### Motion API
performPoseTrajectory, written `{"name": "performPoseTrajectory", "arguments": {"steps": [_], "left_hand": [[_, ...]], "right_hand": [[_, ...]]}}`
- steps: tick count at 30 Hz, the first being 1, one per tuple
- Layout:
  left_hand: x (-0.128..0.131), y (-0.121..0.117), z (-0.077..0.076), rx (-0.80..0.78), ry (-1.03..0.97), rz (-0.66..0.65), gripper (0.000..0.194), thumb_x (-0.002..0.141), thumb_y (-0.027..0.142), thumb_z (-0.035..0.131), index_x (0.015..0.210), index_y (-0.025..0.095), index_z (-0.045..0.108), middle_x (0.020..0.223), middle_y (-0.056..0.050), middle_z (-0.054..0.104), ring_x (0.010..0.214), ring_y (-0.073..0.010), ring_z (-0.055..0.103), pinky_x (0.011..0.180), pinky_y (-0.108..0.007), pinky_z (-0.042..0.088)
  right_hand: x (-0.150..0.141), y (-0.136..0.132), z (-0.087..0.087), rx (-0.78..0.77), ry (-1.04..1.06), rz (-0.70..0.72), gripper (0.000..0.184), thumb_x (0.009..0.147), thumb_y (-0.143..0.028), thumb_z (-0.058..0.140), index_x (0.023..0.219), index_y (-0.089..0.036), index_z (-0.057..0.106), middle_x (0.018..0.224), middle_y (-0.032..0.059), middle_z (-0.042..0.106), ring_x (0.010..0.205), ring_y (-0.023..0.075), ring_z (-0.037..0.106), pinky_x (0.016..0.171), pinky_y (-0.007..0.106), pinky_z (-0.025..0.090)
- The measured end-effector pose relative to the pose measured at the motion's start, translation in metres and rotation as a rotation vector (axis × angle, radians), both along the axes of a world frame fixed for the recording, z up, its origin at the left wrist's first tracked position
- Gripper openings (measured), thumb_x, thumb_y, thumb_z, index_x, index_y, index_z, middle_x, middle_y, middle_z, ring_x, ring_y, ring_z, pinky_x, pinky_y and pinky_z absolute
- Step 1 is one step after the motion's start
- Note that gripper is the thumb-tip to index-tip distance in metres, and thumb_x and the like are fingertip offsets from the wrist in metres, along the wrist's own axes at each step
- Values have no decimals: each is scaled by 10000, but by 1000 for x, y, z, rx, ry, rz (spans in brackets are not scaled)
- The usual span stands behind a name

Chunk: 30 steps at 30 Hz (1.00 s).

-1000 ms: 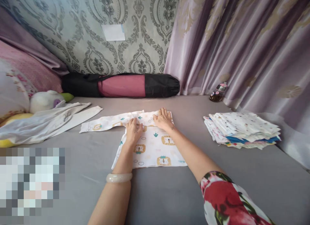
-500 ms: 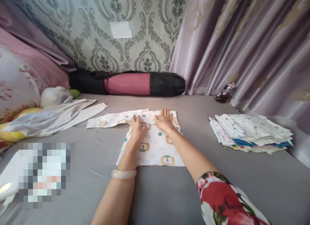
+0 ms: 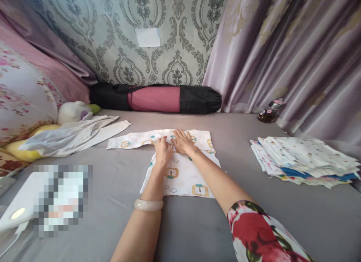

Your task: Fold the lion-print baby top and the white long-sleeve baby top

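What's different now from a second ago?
The right hand has slid left across the top of the shirt, away from its right edge and up close to the left hand. The view has also turned slightly left. The left hand stays on the shirt, which lies much as it did; the clothes pile and bottle stay put.

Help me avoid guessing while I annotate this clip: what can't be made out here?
All in the head view:
Printed garment: the cloth beneath the left hand and right hand is hidden by them.
Pixelated patch: what it covers is masked by the blocks.
White cable: its far end is cut off by the left edge.
Clothes stack: the lower pieces are mostly covered by the top one, so their number is unclear.
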State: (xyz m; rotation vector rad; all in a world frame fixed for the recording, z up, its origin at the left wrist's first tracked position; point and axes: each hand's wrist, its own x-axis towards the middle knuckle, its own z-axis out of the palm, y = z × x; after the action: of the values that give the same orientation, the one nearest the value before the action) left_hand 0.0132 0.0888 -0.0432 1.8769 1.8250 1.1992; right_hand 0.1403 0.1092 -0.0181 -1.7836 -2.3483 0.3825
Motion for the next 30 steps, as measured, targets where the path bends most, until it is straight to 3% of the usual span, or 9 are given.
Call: {"name": "performPoseTrajectory", "arguments": {"steps": [5,8,12,16,21,30], "left_hand": [[-3,2,-2,-41,-65,15,437,702,96,437,1104,153,599,1057,-126,643,1098,-286,578,1030,-489,417],[-3,0,3,-68,-216,32,456,676,86,442,1098,167,593,1055,-111,656,1041,-262,612,987,-461,463],[-5,-3,13,-15,-500,169,419,714,88,393,1085,182,564,1031,-85,663,979,-205,645,923,-395,512],[-9,-4,17,44,-640,268,379,740,91,359,1059,186,539,1012,-80,657,958,-182,654,865,-356,540],[-11,-2,12,54,-619,263,338,763,104,369,1045,185,536,1000,-80,671,957,-177,661,892,-366,530],[-6,-3,12,27,-549,158,302,747,123,394,962,192,593,900,-55,702,905,-181,684,922,-374,520]], "right_hand": [[2,-1,3,-8,-9,-5,607,1002,-412,181,1542,-146,258,1623,57,187,1498,218,106,1201,488,24],[-3,0,9,-36,-29,-13,603,998,-396,206,1539,-135,261,1622,77,190,1498,230,108,1196,509,28],[-21,6,13,4,-11,13,607,997,-381,217,1534,-101,260,1616,107,198,1500,223,100,1198,501,17],[-40,13,5,26,34,8,629,1000,-405,195,1525,-64,263,1612,125,209,1497,226,114,1203,474,27],[-46,13,-4,58,40,-15,611,999,-387,202,1509,-65,298,1601,120,251,1488,225,146,1203,456,24],[-43,10,2,37,29,11,586,1003,-355,182,1516,-92,292,1605,114,244,1491,222,140,1203,468,26]]}}
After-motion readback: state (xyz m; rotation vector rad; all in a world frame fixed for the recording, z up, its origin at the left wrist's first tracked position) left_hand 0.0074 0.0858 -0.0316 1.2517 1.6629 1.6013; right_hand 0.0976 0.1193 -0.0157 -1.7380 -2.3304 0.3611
